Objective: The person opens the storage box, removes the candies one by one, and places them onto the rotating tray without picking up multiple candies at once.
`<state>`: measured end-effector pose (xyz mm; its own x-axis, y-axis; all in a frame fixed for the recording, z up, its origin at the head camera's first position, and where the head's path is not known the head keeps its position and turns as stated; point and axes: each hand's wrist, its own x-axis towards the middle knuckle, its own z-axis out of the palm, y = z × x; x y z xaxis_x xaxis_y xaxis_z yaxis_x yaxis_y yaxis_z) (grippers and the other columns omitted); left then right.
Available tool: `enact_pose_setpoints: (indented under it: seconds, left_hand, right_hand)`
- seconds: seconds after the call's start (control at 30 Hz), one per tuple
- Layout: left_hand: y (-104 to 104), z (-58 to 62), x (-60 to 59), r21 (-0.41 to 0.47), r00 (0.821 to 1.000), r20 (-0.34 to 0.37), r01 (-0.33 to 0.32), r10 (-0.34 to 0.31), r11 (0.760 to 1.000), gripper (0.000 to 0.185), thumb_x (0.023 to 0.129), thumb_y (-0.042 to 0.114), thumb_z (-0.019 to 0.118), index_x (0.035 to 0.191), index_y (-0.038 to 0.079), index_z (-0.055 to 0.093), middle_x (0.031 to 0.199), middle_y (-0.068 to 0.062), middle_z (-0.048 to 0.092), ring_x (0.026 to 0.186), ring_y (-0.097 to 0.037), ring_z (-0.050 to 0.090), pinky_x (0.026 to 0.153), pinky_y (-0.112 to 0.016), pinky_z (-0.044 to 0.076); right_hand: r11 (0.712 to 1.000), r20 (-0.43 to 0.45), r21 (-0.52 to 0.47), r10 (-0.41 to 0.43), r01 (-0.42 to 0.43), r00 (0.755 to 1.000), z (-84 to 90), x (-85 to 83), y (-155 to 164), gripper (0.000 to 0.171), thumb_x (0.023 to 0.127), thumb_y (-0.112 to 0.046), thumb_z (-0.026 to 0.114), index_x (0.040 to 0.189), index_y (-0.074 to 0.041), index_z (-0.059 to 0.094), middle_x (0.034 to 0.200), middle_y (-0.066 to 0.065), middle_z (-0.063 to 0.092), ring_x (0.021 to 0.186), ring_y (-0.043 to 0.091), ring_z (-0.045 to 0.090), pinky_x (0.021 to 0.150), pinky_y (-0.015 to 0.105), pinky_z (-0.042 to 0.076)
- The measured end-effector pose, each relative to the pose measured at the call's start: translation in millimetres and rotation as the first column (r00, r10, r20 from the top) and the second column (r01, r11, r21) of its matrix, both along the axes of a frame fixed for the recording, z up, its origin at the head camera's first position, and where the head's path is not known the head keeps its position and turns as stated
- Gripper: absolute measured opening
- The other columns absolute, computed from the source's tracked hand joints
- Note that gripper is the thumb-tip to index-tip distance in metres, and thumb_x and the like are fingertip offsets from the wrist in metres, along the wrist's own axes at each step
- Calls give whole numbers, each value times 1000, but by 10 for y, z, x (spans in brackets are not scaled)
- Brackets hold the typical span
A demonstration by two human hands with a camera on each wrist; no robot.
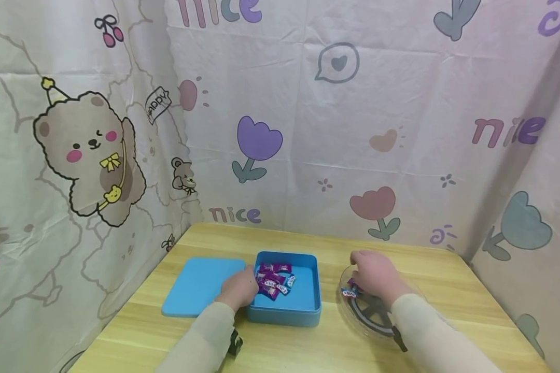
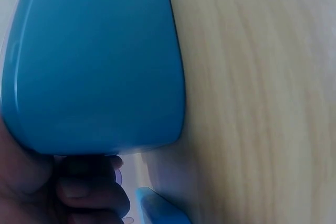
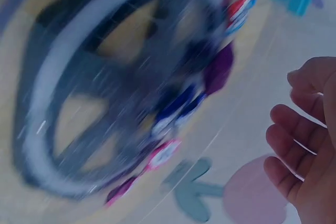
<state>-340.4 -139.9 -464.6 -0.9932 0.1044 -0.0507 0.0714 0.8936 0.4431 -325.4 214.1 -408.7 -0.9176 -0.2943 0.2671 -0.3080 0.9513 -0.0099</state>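
Resting at the left wall of the blue box (image 1: 308, 303), the left hand (image 1: 239, 289) has its fingers curled against that wall, with the fingertips (image 2: 86, 195) visible beside the blue surface in the left wrist view; whether they actually grip the box cannot be told. The box stands open near the middle of the wooden table (image 1: 448, 269) and contains a heap of purple and blue wrapped candies (image 1: 274, 280), lying just right of the left hand. The flat blue lid (image 1: 196, 285) lies on the table directly left of the box, touching or nearly touching it. The right hand (image 1: 377, 274) hovers over the clear round plate (image 1: 371, 324), fingers (image 3: 286, 148) loosely spread and holding nothing. More wrapped candies (image 1: 350, 293) lie on the plate at its left edge, directly beneath the right hand's fingers.
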Motion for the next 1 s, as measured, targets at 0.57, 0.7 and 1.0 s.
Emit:
enact_pose_setpoints:
  seconds: [0.57,0.7,1.0]
  left_hand:
    - [-16,25,1,6,1000,18,-8,8,1000,48,100,11,52,144,-6,46,136,-23,58,122,-40,56,98,-63,45]
    - [-32,32,4,20,1000,12,-9,9,1000,47,100,11,51,144,-5,47,136,-23,59,123,-41,55,97,-64,45]
    - [-23,5,-5,24,1000,-11,13,-13,1000,38,100,13,52,134,-3,54,120,-19,65,104,-33,62,89,-60,50]
  right_hand:
    - [988,66,-1,155,-155,986,-128,-22,-941,23,88,-26,79,109,-19,71,102,-3,67,94,19,60,85,40,55]
    - [974,80,43,217,-221,973,-157,-20,-1179,23,90,-26,78,111,-19,72,103,-3,68,96,20,61,87,40,55]
    - [966,179,16,252,-259,951,-309,-28,-1612,31,93,-29,73,122,-19,71,111,-2,68,100,18,63,92,40,55]
